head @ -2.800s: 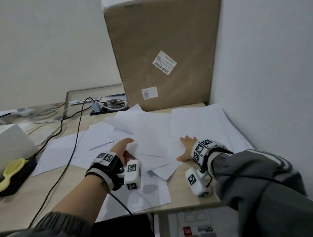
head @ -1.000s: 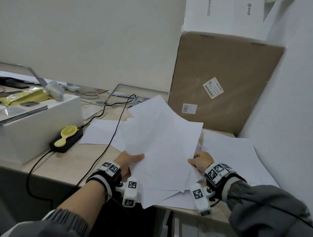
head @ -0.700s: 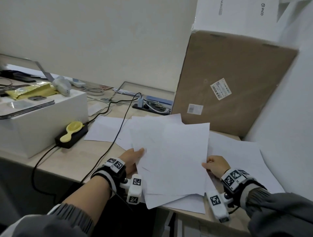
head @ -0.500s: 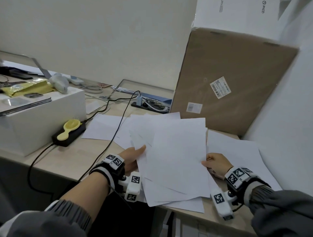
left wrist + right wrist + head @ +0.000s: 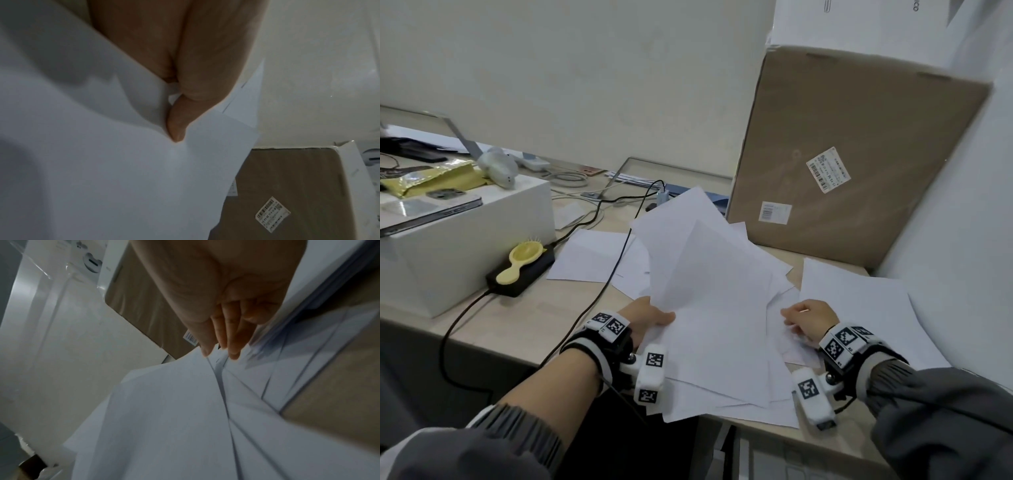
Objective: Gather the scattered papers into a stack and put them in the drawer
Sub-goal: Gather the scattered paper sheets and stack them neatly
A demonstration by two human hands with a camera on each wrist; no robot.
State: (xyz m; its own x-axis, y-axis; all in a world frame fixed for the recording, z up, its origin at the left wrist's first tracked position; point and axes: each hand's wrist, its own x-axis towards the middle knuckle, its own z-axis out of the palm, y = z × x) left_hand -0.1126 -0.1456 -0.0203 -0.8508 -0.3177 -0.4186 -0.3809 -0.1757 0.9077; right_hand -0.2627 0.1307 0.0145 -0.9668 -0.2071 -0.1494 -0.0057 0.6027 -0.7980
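A loose bundle of white papers [image 5: 709, 301] lies fanned across the desk's front edge, its left side lifted and its far corner raised toward the cardboard box. My left hand [image 5: 650, 317] grips the bundle's left edge; in the left wrist view the thumb [image 5: 176, 126] presses on the top sheet [image 5: 102, 162]. My right hand [image 5: 808, 317] holds the right side of the papers, with its fingertips [image 5: 222, 344] at the sheets' edges [image 5: 185, 402]. More sheets lie flat on the desk at the left [image 5: 592, 255] and at the right [image 5: 859, 308].
A big cardboard box [image 5: 842, 154] stands at the back against the right wall. A white box [image 5: 465, 240] is on the left. Beside it a yellow brush [image 5: 524, 260] lies on a black block. A black cable [image 5: 599, 291] crosses the left sheets.
The bundle, nearly flat half a second ago, now tilts up with its far corner toward the back. My left hand has risen with it. My right hand stays at the right edge.
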